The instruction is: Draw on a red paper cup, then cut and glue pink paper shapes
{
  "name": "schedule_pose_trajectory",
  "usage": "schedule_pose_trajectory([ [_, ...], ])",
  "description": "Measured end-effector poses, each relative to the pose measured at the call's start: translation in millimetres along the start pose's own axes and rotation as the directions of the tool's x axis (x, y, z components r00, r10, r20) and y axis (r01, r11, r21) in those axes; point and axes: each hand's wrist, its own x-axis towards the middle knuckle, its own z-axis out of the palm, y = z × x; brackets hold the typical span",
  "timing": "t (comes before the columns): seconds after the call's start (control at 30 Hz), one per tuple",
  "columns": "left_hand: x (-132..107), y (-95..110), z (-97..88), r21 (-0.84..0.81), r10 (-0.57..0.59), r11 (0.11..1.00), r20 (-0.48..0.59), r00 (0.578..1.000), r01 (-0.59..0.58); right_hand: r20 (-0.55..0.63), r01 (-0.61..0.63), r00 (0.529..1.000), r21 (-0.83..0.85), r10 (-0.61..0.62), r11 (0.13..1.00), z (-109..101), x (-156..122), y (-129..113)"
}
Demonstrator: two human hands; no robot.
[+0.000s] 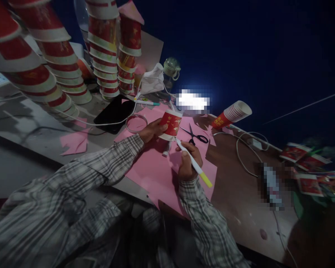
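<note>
My left hand (154,130) grips a red and white paper cup (171,123) by its side, tilted above the pink paper (147,175). A white marker with a yellow end (194,163) is held in my right hand (189,160), its tip at the cup's white rim. Whether the tip touches the rim I cannot tell. Black scissors (194,136) lie on the paper just beyond my right hand. Beside my left hand rests a roll of clear tape (136,123). Under the cup, a small white object (166,149) is partly hidden.
Tall stacks of red and white cups (104,56) stand at the left. A black phone (115,111) lies near them, crossed by a white cable. Leaning nested cups (231,113), a coiled cable (240,150) and a clear bottle (171,72) are toward the back and right.
</note>
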Motion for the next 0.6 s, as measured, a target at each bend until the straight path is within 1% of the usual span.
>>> schedule_pose_trajectory([
  [0.1, 1, -1, -1.6, 0.021, -0.012, 1.0, 0.021, 1.0, 0.011, 0.008, -0.004, 1.0, -0.038, 0.004, 0.999, 0, 1, -7],
  [0.23, 0, -2, -1.1, 0.016, 0.001, 1.0, 0.033, 0.999, -0.001, 0.006, -0.027, 1.0, -0.079, 0.027, 0.997, 1, 2, -12],
  [0.33, -2, -1, 0.8, 0.004, -0.007, 1.0, 0.064, 0.998, 0.007, -0.041, -0.059, 0.998, -0.062, 0.056, 0.996, 2, 2, -10],
  [0.43, -2, 0, 1.9, -0.007, -0.013, 1.0, 0.048, 0.999, 0.013, -0.089, -0.046, 0.995, -0.016, 0.045, 0.999, 2, 2, -6],
  [0.6, -2, 0, 3.3, -0.005, -0.01, 1.0, 0.025, 1.0, 0.01, -0.01, 0.006, 1.0, -0.046, -0.006, 0.999, 1, 0, -9],
])
